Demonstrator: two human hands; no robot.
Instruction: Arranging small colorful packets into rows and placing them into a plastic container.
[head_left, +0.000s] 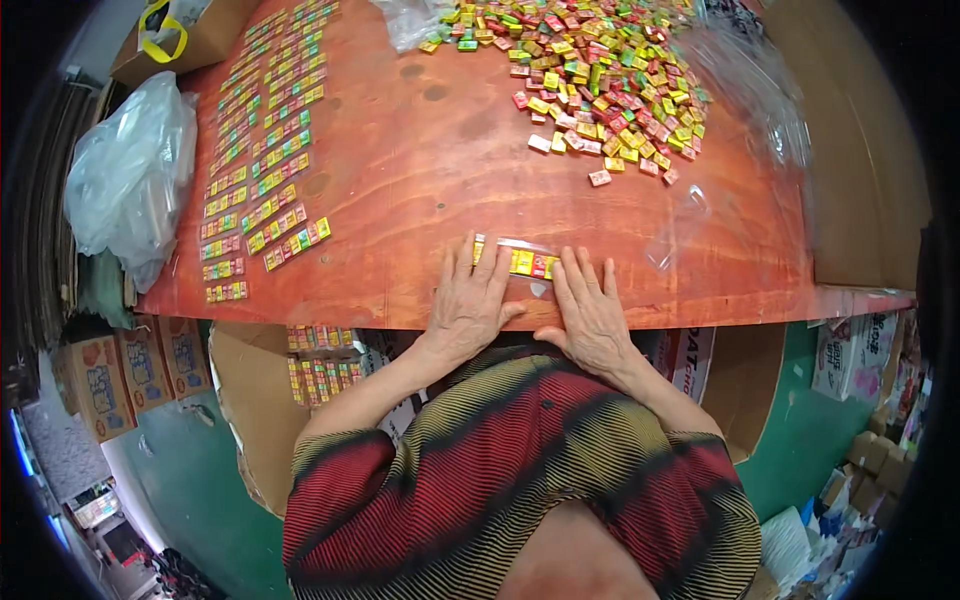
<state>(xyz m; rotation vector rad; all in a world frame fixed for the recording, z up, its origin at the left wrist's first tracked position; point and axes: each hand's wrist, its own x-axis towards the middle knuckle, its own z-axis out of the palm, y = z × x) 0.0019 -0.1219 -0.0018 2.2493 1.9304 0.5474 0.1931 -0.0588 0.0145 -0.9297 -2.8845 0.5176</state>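
Observation:
A short row of small yellow and red boxes (530, 263) lies in a clear plastic sleeve near the front edge of the table. My left hand (470, 308) rests on the left end of the row, fingers stretched out and pressing flat. At the other end, my right hand (592, 318) lies the same way, its fingertips on the sleeve and its thumb pointing inward. Both palms face down, and the boxes under my fingers are partly hidden.
A heap of loose small boxes (610, 100) covers the far right of the red wooden table (400, 200). Packed rows (290, 190) line its left side. A clear plastic bag (135, 165) hangs at the left edge. Under the table, a carton (235, 385) stands beside more packed rows.

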